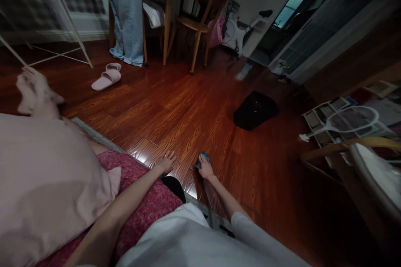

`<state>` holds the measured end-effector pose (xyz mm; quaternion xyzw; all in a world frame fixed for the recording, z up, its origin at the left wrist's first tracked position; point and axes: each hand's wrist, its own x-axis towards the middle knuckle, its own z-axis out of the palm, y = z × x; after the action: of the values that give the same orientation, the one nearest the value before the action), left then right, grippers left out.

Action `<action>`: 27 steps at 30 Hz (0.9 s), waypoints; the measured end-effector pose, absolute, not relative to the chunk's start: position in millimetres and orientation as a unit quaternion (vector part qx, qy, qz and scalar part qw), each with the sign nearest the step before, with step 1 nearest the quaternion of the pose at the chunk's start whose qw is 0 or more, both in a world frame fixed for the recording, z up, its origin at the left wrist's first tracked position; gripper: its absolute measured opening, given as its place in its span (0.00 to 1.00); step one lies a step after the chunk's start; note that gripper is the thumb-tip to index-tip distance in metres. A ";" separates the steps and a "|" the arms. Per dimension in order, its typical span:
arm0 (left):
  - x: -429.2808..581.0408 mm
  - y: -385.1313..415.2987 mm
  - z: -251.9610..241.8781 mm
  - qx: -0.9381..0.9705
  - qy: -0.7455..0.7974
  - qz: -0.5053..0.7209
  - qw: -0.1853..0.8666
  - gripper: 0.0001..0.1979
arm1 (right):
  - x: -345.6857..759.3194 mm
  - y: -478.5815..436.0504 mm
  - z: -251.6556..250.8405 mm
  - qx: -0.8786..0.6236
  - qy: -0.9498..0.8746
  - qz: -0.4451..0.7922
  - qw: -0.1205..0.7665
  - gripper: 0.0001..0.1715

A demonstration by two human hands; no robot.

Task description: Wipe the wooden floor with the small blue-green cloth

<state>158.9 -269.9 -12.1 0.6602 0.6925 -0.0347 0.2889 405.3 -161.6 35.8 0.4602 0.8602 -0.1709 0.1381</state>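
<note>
My left hand (167, 162) rests on the reddish wooden floor (175, 112) with its fingers spread, holding nothing; a ring shows on one finger. To its right, my right hand (205, 167) presses on a small blue cloth (203, 157) on the floor, its fingers over the cloth. Beside my left hand, near the edge of the maroon cover (138, 183), lies a dark rounded object (175, 187). Part of the blue cloth is hidden under my right hand.
A black bin (255, 110) stands ahead on the right. Pink slippers (107, 78) lie at the left, near another person's bare feet (34, 87). A wooden chair (196, 25) is farther back; a shelf with a racket (352, 120) is at the right.
</note>
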 end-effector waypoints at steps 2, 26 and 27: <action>156.7 -269.6 -13.3 0.663 0.687 -0.035 0.294 0.39 | 427.7 -199.9 25.3 0.446 0.866 -0.179 0.141 0.50; 150.6 -271.8 -4.7 0.662 0.683 -0.048 0.306 0.41 | 442.0 -150.8 28.9 0.543 0.813 -0.165 0.125 0.43; 151.0 -271.9 -5.9 0.662 0.683 -0.046 0.306 0.41 | 450.8 -168.5 25.1 0.536 0.817 -0.168 0.129 0.44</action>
<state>151.0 -271.9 -5.9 0.6618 0.6830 -0.0459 0.3057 450.8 -168.5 25.1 0.5364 0.8168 -0.1683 0.1292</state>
